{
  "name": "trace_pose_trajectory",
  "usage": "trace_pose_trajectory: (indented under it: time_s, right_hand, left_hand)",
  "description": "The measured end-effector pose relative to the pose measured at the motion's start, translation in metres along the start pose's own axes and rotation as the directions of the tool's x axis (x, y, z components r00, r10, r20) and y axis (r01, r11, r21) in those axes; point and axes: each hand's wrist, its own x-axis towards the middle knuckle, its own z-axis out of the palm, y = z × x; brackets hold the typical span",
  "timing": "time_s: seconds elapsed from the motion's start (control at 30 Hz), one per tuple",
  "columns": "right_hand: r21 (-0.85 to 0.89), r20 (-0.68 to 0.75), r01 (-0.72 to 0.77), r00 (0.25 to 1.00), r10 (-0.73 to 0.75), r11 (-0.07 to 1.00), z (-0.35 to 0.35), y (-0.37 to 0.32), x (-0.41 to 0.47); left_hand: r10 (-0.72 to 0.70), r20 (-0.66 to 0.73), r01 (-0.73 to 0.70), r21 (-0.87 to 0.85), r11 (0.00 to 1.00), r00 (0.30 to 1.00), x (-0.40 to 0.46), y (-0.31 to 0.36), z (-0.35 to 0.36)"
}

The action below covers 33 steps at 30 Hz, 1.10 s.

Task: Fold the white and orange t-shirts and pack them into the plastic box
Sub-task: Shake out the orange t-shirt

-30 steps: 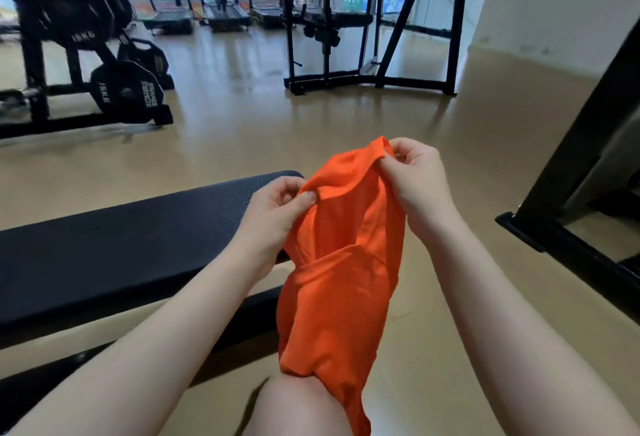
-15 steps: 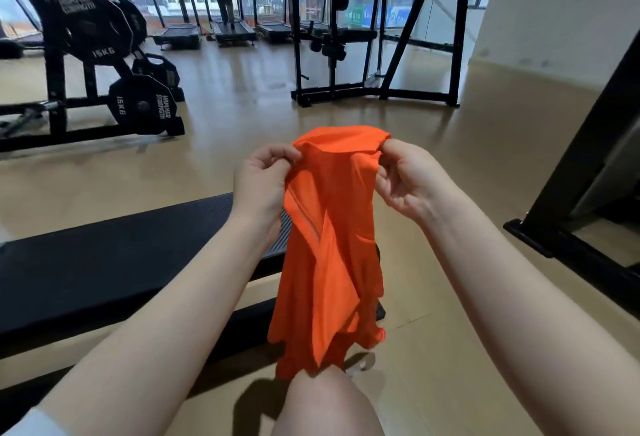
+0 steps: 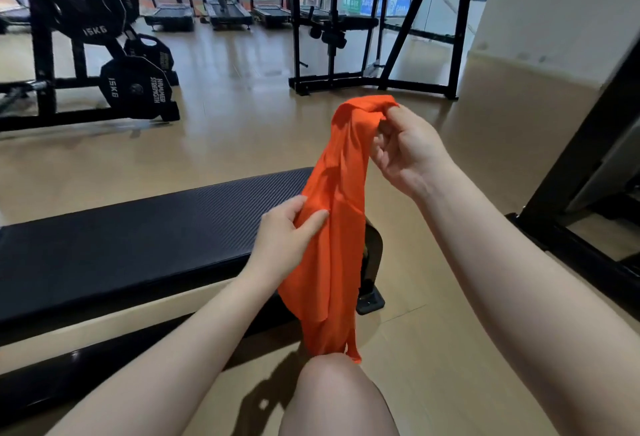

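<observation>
Orange t-shirt (image 3: 337, 228) hangs bunched in the air in front of the person, its upper end held high and its lower end dangling down to touch the bare knee (image 3: 337, 397) at the bottom of the view. The right hand (image 3: 403, 155) holds the top of the shirt, thumb and curled fingers pinching a gathered fold of cloth, so this grip is closed on the fabric. The left hand (image 3: 284, 240) is lower, on the shirt's left edge about midway down, thumb over the front and fingers tucked behind the cloth, a light pinch on the fabric.

Behind the shirt and stretching to its left lies a black padded gym bench, the worktop (image 3: 138, 238), with its near end hidden by the hanging cloth; the shirt does not rest on it. A black foot (image 3: 370, 300) of the bench shows just right of the shirt on the tan floor (image 3: 242, 131). Farther left of the shirt stands a rack with weight plates (image 3: 135, 89) marked 15KG. Beyond the shirt's top, a black steel frame (image 3: 374, 79) stands on the floor, with treadmills (image 3: 228, 15) before the windows behind it.
</observation>
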Motion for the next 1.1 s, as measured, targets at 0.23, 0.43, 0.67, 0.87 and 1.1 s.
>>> trace_pose_trajectory:
  time_s: [0.23, 0.43, 0.67, 0.87, 1.1]
  right_hand:
    - [-0.598, 0.039, -0.012, 0.998, 0.043, 0.801, -0.044, 0.049, -0.009]
    - [-0.740, 0.216, -0.098, 0.902, 0.373, 0.666, -0.082, 0.111, -0.047]
    - [-0.775, 0.106, -0.060, 0.969, 0.222, 0.629, -0.087, 0.136, -0.053]
    - [-0.739, -0.021, -0.034, 0.999, 0.028, 0.673, -0.074, 0.107, -0.046]
    - [-0.371, -0.169, -0.116, 0.984, 0.056, 0.921, -0.052, 0.066, -0.037]
  left_hand:
    - [-0.123, -0.183, 0.036, -0.416, 0.909, 0.975, 0.020, 0.027, -0.007]
    - [-0.253, -0.120, 0.141, -0.573, 0.807, 0.960, 0.029, 0.037, 0.001]
    - [-0.184, -0.262, -0.063, -0.715, 0.697, 0.947, 0.049, 0.045, -0.013]
    - [-0.227, -0.156, 0.121, -0.503, 0.856, 0.961, 0.064, 0.020, -0.030]
    - [-0.014, 0.026, 0.007, 0.242, 0.970, 1.000, 0.003, -0.002, 0.015]
